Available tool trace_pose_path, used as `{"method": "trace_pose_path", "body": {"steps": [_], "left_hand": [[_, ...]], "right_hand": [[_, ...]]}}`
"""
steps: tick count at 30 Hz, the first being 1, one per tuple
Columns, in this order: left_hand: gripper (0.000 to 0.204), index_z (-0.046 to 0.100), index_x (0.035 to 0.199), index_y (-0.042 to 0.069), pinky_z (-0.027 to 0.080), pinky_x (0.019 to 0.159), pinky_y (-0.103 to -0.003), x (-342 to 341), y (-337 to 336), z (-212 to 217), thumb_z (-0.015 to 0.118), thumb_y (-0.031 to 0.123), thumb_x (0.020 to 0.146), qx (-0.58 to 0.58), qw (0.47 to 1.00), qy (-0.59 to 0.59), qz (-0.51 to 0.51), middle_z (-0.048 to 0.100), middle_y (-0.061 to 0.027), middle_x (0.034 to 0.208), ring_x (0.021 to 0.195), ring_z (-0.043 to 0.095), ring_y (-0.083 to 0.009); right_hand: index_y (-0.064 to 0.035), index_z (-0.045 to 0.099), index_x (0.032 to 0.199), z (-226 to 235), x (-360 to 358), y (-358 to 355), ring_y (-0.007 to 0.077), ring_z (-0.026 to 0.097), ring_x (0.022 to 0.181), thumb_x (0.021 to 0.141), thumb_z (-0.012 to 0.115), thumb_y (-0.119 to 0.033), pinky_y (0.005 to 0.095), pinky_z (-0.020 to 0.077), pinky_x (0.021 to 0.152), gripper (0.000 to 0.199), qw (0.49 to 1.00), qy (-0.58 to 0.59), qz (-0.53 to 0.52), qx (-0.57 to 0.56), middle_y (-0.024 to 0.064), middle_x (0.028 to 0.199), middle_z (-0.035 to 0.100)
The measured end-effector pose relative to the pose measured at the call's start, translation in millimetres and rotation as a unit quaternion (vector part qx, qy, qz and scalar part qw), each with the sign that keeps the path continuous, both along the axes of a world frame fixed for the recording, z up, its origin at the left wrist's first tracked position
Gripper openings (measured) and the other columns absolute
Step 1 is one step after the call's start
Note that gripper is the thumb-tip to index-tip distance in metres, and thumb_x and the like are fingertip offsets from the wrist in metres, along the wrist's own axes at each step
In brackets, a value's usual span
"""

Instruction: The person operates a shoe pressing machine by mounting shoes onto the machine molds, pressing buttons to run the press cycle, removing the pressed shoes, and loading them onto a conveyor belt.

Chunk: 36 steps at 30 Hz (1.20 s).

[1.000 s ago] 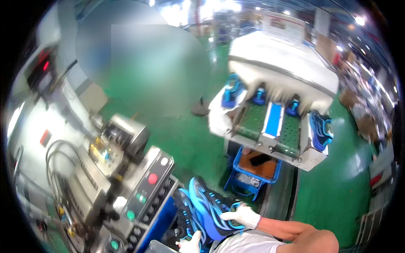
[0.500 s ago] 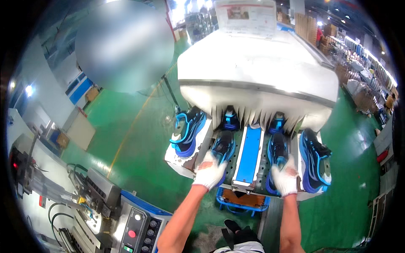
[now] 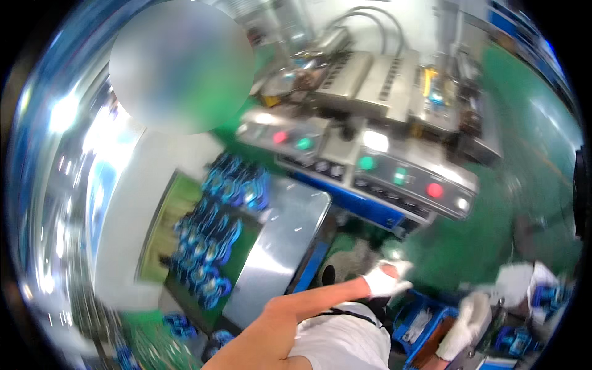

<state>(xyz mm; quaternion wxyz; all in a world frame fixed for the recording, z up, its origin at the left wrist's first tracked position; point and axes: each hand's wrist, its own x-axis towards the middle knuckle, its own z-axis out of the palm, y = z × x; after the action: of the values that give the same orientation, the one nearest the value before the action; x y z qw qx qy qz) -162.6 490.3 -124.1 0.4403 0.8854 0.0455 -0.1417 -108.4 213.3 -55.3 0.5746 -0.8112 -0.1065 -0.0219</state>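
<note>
Gloves had pressed on two shoes on the perforated belt half a second earlier; at this moment your left hand [image 3: 385, 280] was off them, and your view had swung round toward the metal machine [image 3: 385, 80] and its control panel [image 3: 414, 180] with red and green buttons. That left hand looked released, its fingers apart and nothing visible in its grasp, above the floor in front of the panel. Your right hand [image 3: 462, 330] lay farther right, over or just beside the blue basket [image 3: 439, 316], too smeared for you to tell whether it was loose or touching anything. Near it, at the lower right, one blue-and-black shoe [image 3: 515, 341] lay close to another shoe [image 3: 549, 297] by the picture's rim; you could not tell whether either was among those just handled. On your left, rows of similar shoes [image 3: 209, 246] sat between the pale hood [image 3: 142, 222] and the metal surface [image 3: 277, 228], with neither hand near them. Judging by the change, your placing of the pair on the belt was probably over, since no shoe showed in your left hand and your body had turned away.
</note>
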Motion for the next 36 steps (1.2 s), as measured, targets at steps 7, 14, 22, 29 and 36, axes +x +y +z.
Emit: {"method": "trace_pose_path", "body": {"steps": [7,14,22,29,36], "left_hand": [[0.062,0.066,0.122,0.001,0.051,0.094,-0.050,-480.6,221.0,-47.6,0.076,0.048,0.084,0.449,0.548,0.092,0.700,0.069,-0.0223,0.116,0.110,0.065,-0.0413],[0.074,0.051,0.140,0.010,0.046,0.102,-0.053,-618.1,201.1,-114.9,0.072,0.056,0.086,0.283,0.508,0.221,0.783,0.058,-0.0174,0.135,0.123,0.058,-0.0399],[0.033,0.069,0.105,0.005,0.053,0.085,-0.047,-662.5,272.8,-99.7,0.053,0.034,0.104,0.187,0.497,0.102,0.841,0.070,-0.0189,0.106,0.097,0.069,-0.0381],[0.024,0.069,0.095,0.001,0.052,0.076,-0.040,-549.9,290.9,-16.1,0.048,0.012,0.102,0.077,0.605,-0.068,0.789,0.071,-0.0128,0.090,0.080,0.067,-0.0259],[0.018,0.068,0.091,0.002,0.051,0.068,-0.040,-307.5,332.5,65.4,0.055,0.010,0.101,0.175,0.799,-0.298,0.492,0.068,-0.0141,0.093,0.078,0.066,-0.0310]], "right_hand": [[0.0002,0.042,0.152,-141.5,-28.6,176.8,0.0295,0.057,0.131,0.098,0.069,-0.015,0.0390,0.0500,0.106,0.063,0.917,0.270,0.273,-0.111,0.0209,0.147,0.055],[0.0042,0.046,0.147,-173.1,-62.3,276.3,0.0316,0.061,0.126,0.092,0.075,-0.014,0.0406,0.0494,0.106,0.065,0.841,0.231,0.364,-0.327,0.0236,0.140,0.060],[0.0070,0.044,0.147,-108.3,-131.6,413.1,0.0330,0.057,0.136,0.090,0.074,-0.010,0.0418,0.0468,0.113,0.067,0.762,0.242,0.475,-0.368,0.0260,0.146,0.056],[0.0075,0.045,0.146,38.8,-256.0,538.6,0.0345,0.056,0.136,0.088,0.077,-0.028,0.0410,0.0450,0.113,0.076,0.642,0.148,0.686,-0.310,0.0275,0.148,0.053],[-0.0004,0.054,0.131,41.9,-186.6,537.6,0.0397,0.064,0.108,0.081,0.074,-0.037,0.0457,0.0517,0.093,0.065,0.662,-0.208,0.647,-0.315,0.0209,0.117,0.064]]}}
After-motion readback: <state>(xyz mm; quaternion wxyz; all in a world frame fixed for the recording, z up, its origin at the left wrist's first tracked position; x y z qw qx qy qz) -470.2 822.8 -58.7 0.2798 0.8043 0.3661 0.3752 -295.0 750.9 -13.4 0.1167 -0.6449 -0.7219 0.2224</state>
